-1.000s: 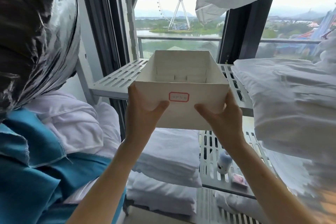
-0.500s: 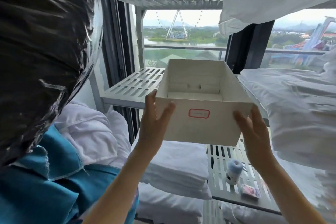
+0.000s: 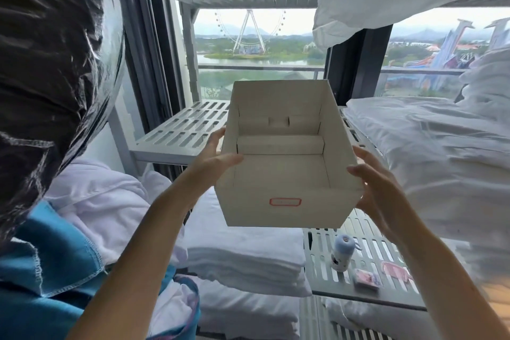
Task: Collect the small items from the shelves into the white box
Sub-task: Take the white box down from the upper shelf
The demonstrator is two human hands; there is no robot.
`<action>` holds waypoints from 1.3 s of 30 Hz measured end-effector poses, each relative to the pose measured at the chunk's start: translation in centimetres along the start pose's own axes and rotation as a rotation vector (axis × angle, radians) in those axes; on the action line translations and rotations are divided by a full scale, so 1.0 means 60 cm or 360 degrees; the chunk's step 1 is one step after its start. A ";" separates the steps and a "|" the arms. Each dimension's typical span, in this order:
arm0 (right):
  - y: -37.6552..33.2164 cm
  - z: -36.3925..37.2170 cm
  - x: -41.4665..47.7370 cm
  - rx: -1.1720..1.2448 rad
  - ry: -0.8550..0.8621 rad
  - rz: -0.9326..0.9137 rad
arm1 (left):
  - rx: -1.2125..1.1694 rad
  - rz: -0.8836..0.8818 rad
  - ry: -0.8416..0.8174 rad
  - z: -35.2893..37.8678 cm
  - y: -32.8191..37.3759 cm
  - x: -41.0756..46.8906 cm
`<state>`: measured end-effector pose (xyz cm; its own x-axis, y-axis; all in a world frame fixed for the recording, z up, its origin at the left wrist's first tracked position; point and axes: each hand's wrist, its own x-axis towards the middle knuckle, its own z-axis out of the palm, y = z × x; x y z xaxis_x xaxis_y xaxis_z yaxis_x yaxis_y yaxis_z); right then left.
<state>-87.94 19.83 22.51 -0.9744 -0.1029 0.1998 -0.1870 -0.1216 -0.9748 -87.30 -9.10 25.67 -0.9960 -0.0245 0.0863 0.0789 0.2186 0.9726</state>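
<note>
Between the hands: white box (image 3: 287, 174), held up in front of the shelving, clear of any shelf, its open top tipped toward the camera so the bare inside shows; a folded card step crosses the far end of its floor
Left hand (image 3: 214, 157): pressed against the box's left wall; thumb lying over the near left rim, fingers curled round the outside of that wall; closed on the box
Right hand (image 3: 378, 188): cupped against the box's right wall near the front corner; fingers spread along the outside, palm partly under the lower edge; closed on the box
Box front: red-outlined label (image 3: 285, 202) low on the near face; writing too faint to read
Below the box, right: slotted grey lower shelf (image 3: 367, 251) carrying a small bottle (image 3: 341, 255) with a pale blue cap, standing upright; just beside it a small pink packet (image 3: 365, 281); near that a flat pink item (image 3: 393, 270), partly hidden by the right forearm
Behind the box, left: upper slotted shelf (image 3: 182, 130), bare where it shows
Below the box, left: stack of folded white linen (image 3: 242, 259)
Right side: white pillows (image 3: 430, 152) piled on the upper shelf
Far left: black plastic bag (image 3: 49, 63) over blue cloth (image 3: 47, 292)
</note>
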 end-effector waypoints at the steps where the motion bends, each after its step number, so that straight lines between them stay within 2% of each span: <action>1: 0.003 0.001 0.002 -0.0028 0.0003 0.0009 | 0.0035 0.0035 0.0042 0.004 -0.010 0.002; 4: 0.015 0.007 0.005 -0.0272 0.0046 -0.0027 | 0.0390 0.0170 0.0211 0.021 -0.039 0.005; 7: 0.041 0.010 0.004 -0.0658 0.0116 -0.0131 | 0.0680 0.0186 0.0359 0.040 -0.072 -0.003; 11: 0.065 0.007 -0.024 -0.1182 0.0241 -0.0298 | 0.0771 0.0205 0.0474 0.059 -0.119 -0.039; 17: 0.102 0.001 -0.104 -0.1380 0.0203 -0.0383 | 0.0735 0.0017 0.0664 0.098 -0.158 -0.128; 24: 0.146 -0.025 -0.186 -0.1408 0.0109 -0.0234 | 0.0684 -0.0213 0.0717 0.139 -0.205 -0.215; 26: 0.167 -0.040 -0.198 -0.1450 0.0027 -0.0165 | 0.0755 -0.0312 0.0648 0.146 -0.221 -0.226; 30: 0.207 -0.065 -0.224 -0.1302 -0.0129 0.0114 | 0.0862 -0.0440 0.0501 0.175 -0.247 -0.250; 35: 0.243 -0.083 -0.249 -0.1295 -0.0139 0.0111 | 0.0881 -0.0506 0.0438 0.210 -0.269 -0.264; 39: 0.275 -0.098 -0.257 -0.1152 -0.0105 0.0254 | 0.0905 -0.0565 0.0412 0.220 -0.307 -0.267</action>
<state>-76.76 25.23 2.76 -0.9914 -0.1265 0.0339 -0.1015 0.5782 -0.8096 -73.38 0.14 3.50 -0.9097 -0.4036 -0.0975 -0.3527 0.6271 0.6946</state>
